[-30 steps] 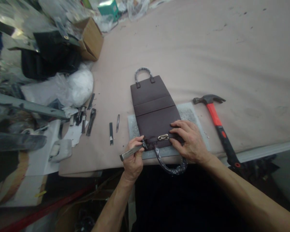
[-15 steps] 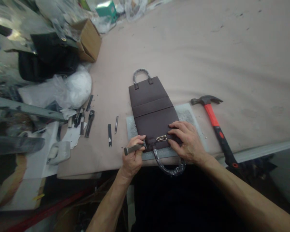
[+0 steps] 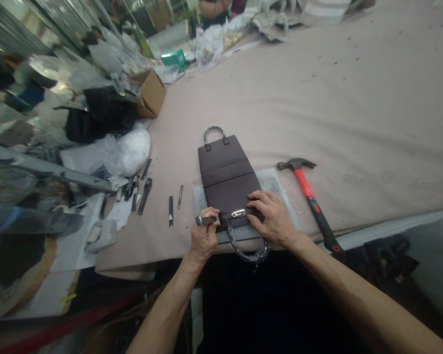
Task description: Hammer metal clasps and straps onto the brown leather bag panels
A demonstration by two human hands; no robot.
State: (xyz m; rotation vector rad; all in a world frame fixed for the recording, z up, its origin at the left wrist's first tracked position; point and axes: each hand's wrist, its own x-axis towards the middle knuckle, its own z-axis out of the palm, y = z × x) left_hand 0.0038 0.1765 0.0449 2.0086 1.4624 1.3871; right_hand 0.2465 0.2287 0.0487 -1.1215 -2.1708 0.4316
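An unassembled dark brown leather handbag (image 3: 227, 169) lies flat, with film-wrapped loop handles at its far and near ends. A shiny metal clasp (image 3: 238, 213) sits on a strap across its near part. My left hand (image 3: 204, 238) is closed around a short metal punch (image 3: 205, 220), its tip at the strap's left end; the exact contact is hidden by my fingers. My right hand (image 3: 271, 216) rests on the right side of the bag, thumb and fingers on either side of the strap's right end. Beneath the bag is a pale slab (image 3: 275, 184).
A claw hammer (image 3: 305, 184) with a red and black handle lies to the right. Left of the bag are a flat pronged tool (image 3: 171, 211), a thin metal rod (image 3: 180, 196) and several dark tools (image 3: 144, 196). Farther back stand a cardboard box (image 3: 153, 93) and plastic-wrapped clutter.
The camera view has shifted, showing more of the table's far end. The punch in my left hand has tilted closer to level. My right hand stays at the strap's right end.
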